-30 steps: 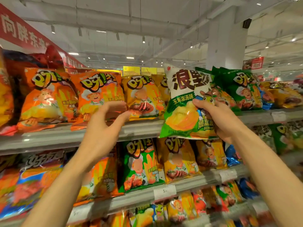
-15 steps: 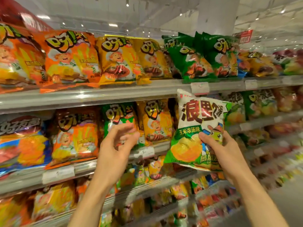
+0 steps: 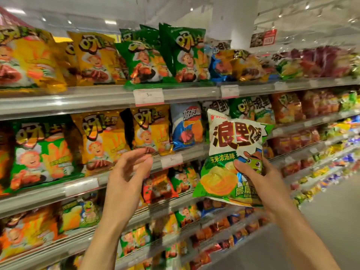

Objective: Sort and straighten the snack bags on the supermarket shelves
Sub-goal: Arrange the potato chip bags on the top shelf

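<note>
Right hand (image 3: 261,178): gripping one white-and-green snack bag (image 3: 232,158) by its lower right part, thumb laid across the front panel, remaining fingers curled behind and hidden by the pack. Bag held upright in the air in front of the second shelf (image 3: 120,178), tilted slightly, clear of the racking; front shows large dark brown characters on white above, a green band below with yellow crisps pictured and a cartoon figure in a hat beside the thumb. Left hand (image 3: 128,172): raised, holding nothing, fingers loosely bent and apart, fingertips just before the edge of the second shelf below a yellow bag (image 3: 151,129); whether they touch the edge cannot be told. Second shelf, left to right: green bag with cartoon chef (image 3: 41,152), two yellow bags, blue-and-white bag (image 3: 186,126), further green and red packs behind the held bag. Top shelf (image 3: 93,97): yellow bags at left, green bags (image 3: 165,55) at centre leaning on one another, blue, yellow and red packs to the right, blurred. White price tags (image 3: 149,96) clipped to the metal shelf edges. Lower shelves: mixed small packs, blurred. Racking runs away to the right along a grey floor (image 3: 335,215); white ceiling with spot lights, white pillar (image 3: 236,26) behind the top shelf.
</note>
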`<action>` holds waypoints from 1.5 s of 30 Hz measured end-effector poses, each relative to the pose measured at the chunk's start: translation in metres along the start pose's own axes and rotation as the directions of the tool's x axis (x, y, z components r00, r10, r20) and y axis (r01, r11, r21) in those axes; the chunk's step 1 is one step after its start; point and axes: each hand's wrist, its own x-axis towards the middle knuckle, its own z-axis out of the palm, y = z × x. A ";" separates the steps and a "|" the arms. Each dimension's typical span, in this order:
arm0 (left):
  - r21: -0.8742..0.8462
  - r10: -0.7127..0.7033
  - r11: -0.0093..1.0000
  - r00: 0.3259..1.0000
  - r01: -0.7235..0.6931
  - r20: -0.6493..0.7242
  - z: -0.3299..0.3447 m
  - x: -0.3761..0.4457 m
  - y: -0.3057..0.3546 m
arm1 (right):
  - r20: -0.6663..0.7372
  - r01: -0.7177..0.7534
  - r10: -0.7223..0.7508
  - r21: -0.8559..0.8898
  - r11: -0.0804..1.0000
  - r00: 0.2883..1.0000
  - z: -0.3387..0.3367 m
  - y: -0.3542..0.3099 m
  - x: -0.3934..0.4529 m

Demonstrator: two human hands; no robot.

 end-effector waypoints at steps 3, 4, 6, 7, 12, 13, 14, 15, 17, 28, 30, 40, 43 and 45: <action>-0.025 -0.014 1.000 0.999 0.015 0.046 0.050 0.010 -0.001 | -0.038 0.000 0.000 -0.021 1.000 0.999 -0.041 -0.003 0.020; -0.031 -0.020 0.999 0.998 0.022 0.063 0.065 0.014 -0.002 | -0.051 -0.010 0.009 -0.021 1.000 0.999 -0.053 -0.005 0.027; -0.031 -0.022 0.999 0.995 0.025 0.098 0.095 0.025 -0.005 | -0.075 -0.001 0.000 -0.017 1.000 0.997 -0.075 -0.009 0.042; -0.030 -0.015 0.999 0.994 0.019 0.112 0.109 0.031 -0.008 | -0.084 0.003 -0.005 -0.018 1.000 0.996 -0.085 -0.009 0.051; -0.060 0.015 0.998 0.988 -0.006 0.153 0.188 0.062 -0.022 | -0.137 0.016 -0.020 -0.031 0.999 0.990 -0.137 -0.005 0.104; -0.067 0.019 0.998 0.987 -0.008 0.160 0.203 0.069 -0.026 | -0.146 0.022 -0.026 -0.034 0.999 0.989 -0.145 -0.005 0.115; -0.073 0.023 0.997 0.986 -0.011 0.165 0.218 0.077 -0.028 | -0.157 0.024 -0.030 -0.040 0.999 0.987 -0.154 -0.005 0.127; -0.076 0.024 0.997 0.986 -0.011 0.167 0.231 0.086 -0.030 | -0.162 0.029 -0.037 -0.048 0.998 0.986 -0.162 -0.005 0.139; -0.072 0.032 0.997 0.987 -0.021 0.158 0.256 0.104 -0.031 | -0.159 0.041 -0.051 -0.061 0.997 0.986 -0.178 -0.007 0.165; -0.014 0.069 0.998 0.996 -0.068 0.064 0.356 0.162 -0.048 | -0.099 0.105 -0.108 -0.035 0.994 0.989 -0.234 -0.004 0.290; 0.016 0.073 0.997 0.997 -0.074 0.037 0.368 0.165 -0.050 | -0.060 0.124 -0.127 -0.049 0.991 0.990 -0.241 -0.003 0.311; 0.181 0.109 0.980 0.980 -0.078 -0.167 0.418 0.160 -0.029 | 0.238 0.215 -0.198 -0.048 0.975 0.951 -0.258 -0.024 0.388; 0.281 0.142 0.956 0.968 -0.081 -0.205 0.427 0.158 -0.016 | 0.305 0.241 -0.221 -0.029 0.970 0.926 -0.261 -0.035 0.403; 0.345 0.167 0.935 0.962 -0.084 -0.218 0.431 0.160 -0.006 | 0.334 0.264 -0.242 -0.021 0.964 0.911 -0.262 -0.040 0.413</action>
